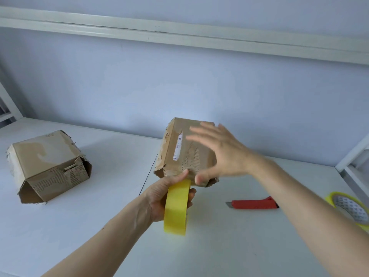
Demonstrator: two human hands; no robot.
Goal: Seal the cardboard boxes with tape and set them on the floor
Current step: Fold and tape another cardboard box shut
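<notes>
1. In the centre of the frame, a worn brown cardboard box with a white label strip (185,150) stands on the white table (99,226), its torn lower flaps splayed at the near edge.
2. At the centre right, the right hand (221,154) is spread over the box's near face with fingers straight and wide apart; it is motion-blurred, so I cannot tell whether the palm touches the card.
3. Just below the box, the left hand (169,196) grips a yellow roll of tape (176,208) held on edge, thumb over the top and fingers curled round the far side.
4. At the left of the frame, a second battered brown cardboard box (50,164) lies on the table with an end flap open, well apart from the first.
5. At the lower right lie a red utility knife (253,203) and, at the frame's edge, a second yellow tape roll with a patterned core (349,208).
6. Judgement: both boxes look light and soft; the scuffed, creased card would likely buckle under a hard squeeze.
7. Judgement: flat palms on 2 opposite faces suit lifting best, since the torn flaps offer a poor grip and tape may stick badly to peeled patches.
</notes>
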